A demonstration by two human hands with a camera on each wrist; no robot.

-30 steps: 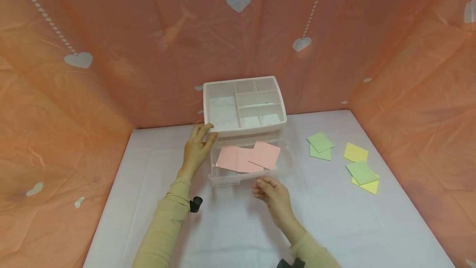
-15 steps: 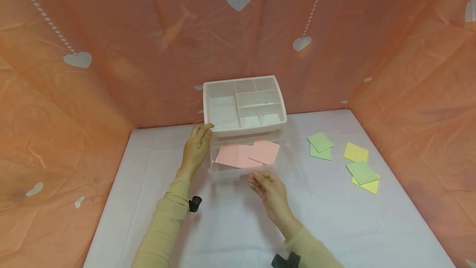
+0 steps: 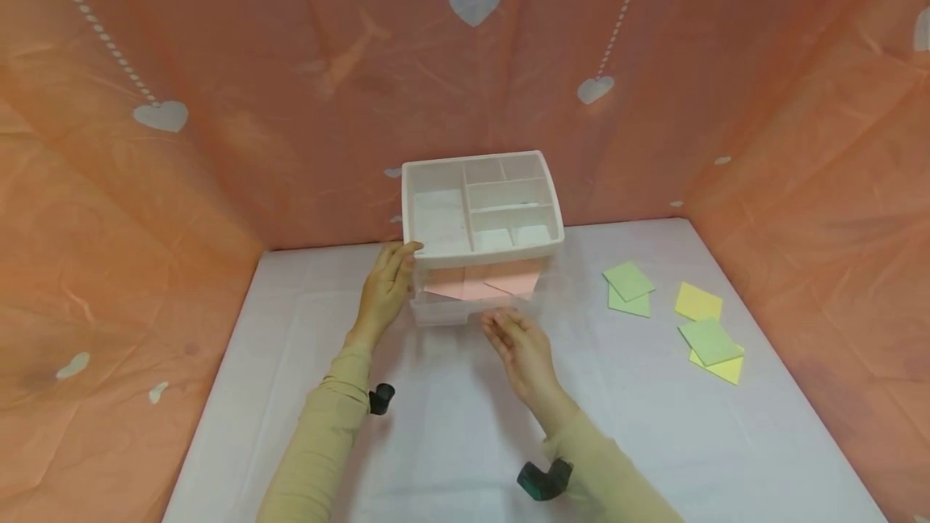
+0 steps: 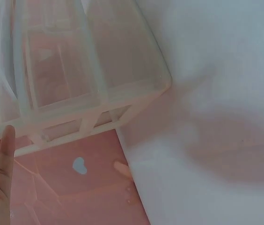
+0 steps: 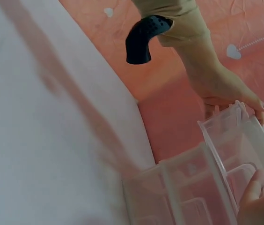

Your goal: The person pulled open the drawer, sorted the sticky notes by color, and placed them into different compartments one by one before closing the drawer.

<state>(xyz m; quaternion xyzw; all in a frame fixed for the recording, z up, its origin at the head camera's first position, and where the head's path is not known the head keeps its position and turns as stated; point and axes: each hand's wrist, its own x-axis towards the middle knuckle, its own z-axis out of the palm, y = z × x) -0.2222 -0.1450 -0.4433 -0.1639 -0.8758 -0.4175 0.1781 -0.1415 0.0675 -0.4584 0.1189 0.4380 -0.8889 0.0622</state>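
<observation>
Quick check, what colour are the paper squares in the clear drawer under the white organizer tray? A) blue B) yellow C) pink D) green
C: the paper squares seen in the partly open clear drawer are pink; the green squares and yellow squares lie loose on the table to the right.

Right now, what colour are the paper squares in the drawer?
Pink: the paper squares in the clear drawer, best in the head view.

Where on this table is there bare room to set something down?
Bare cloth lies left of the left hand and near the front edge between the sleeves. Crowded: the drawer organizer at the back, and the green and yellow paper squares at right.
</observation>
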